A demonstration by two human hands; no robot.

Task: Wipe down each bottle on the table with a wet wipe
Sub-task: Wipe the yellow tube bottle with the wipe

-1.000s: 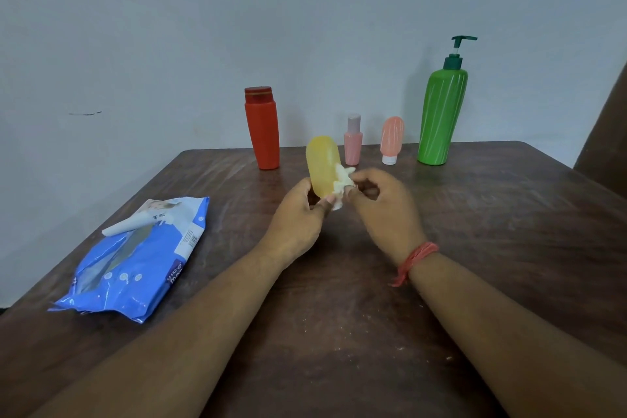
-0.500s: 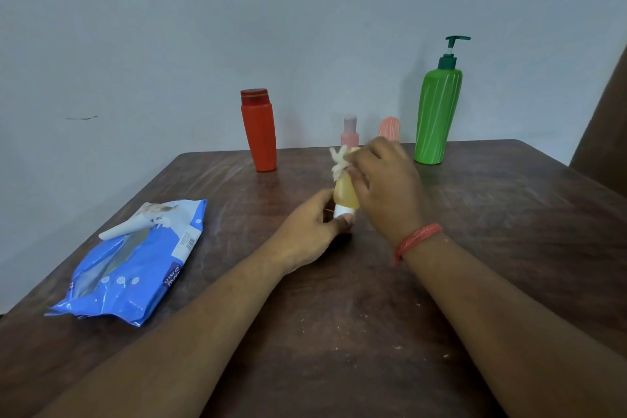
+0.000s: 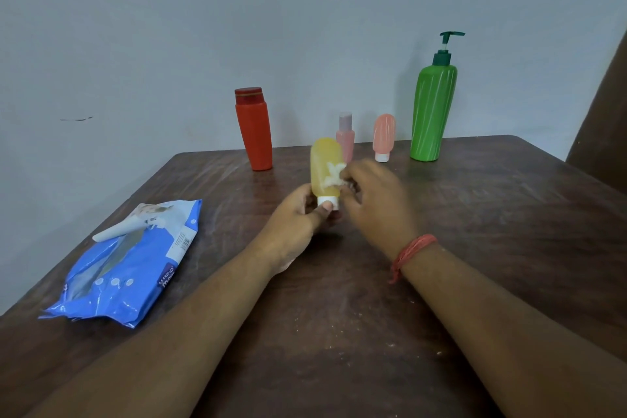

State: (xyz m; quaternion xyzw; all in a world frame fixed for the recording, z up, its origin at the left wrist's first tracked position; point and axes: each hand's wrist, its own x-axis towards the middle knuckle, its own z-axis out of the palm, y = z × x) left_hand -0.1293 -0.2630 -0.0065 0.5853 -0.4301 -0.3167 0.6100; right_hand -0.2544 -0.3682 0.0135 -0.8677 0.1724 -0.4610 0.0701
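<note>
A small yellow bottle (image 3: 325,164) is being held upright above the middle of the dark wooden table (image 3: 509,214), cap end down. Its body is translucent amber-yellow with a rounded top, slightly flattened, and a short white cap (image 3: 328,202) is closing its lower end. The left hand (image 3: 298,217) is gripping it from about 7 o'clock, fingers wrapped around the lower body and the thumb lying across the cap. The right hand (image 3: 375,200) is coming in from 3 o'clock, fingertips pinched on a crumpled white wet wipe (image 3: 334,175) that is pressing against the bottle's right face about halfway up. The wipe is looking bunched and ragged, with small points sticking out. A red thread band (image 3: 412,253) is circling the right wrist.

Along the table's far edge, toward 12 o'clock, four more bottles are standing apart from one another: an orange-red bottle (image 3: 254,131) with a darker red cap at roughly 11 o'clock, a slim pink bottle (image 3: 346,136) with a pale cap partly hidden behind the yellow one, a small rounded pink tube (image 3: 383,136) standing on its white cap just to the right, and a tall green pump bottle (image 3: 432,112) with a dark green dispenser head at about 1 o'clock.

At 9 o'clock, near the table's left edge, a blue wipes pack (image 3: 132,265) is lying flat with its flap peeled open.
</note>
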